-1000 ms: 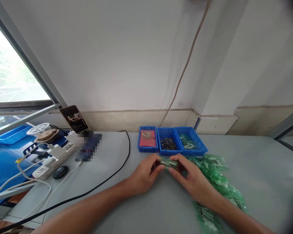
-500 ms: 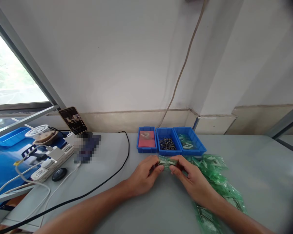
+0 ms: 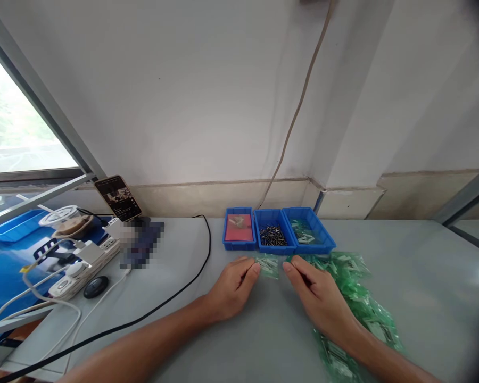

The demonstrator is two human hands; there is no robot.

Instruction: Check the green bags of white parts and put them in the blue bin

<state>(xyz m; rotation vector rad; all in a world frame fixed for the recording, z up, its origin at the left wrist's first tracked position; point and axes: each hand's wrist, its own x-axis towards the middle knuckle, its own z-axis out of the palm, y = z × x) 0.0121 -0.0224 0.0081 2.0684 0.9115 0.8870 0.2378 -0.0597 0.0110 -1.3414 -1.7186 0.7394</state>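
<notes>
My left hand (image 3: 235, 284) pinches the left edge of a small clear plastic packet (image 3: 267, 265) holding several pale slim parts. The packet hangs just above the table, in front of the blue trays. To its right, with a narrow gap between, is my right hand (image 3: 315, 290). Its thumb and forefinger are pressed together, and whatever they may grip is hidden. Beside and behind that wrist lies a heap of green plastic packets (image 3: 353, 290), partly covered by the forearm.
Three blue trays stand behind my hands: one with a pink sheet (image 3: 239, 230), one with dark screws (image 3: 273, 235), one with small packets (image 3: 303, 232). A black cable (image 3: 159, 306) crosses the left side. Leftward are a phone (image 3: 118, 198), a power strip (image 3: 69, 283) and a black mouse-like object (image 3: 96, 286).
Both hands held the packet between them before. Now my right hand has come away to the right, and the packet is spread flatter from my left hand.
</notes>
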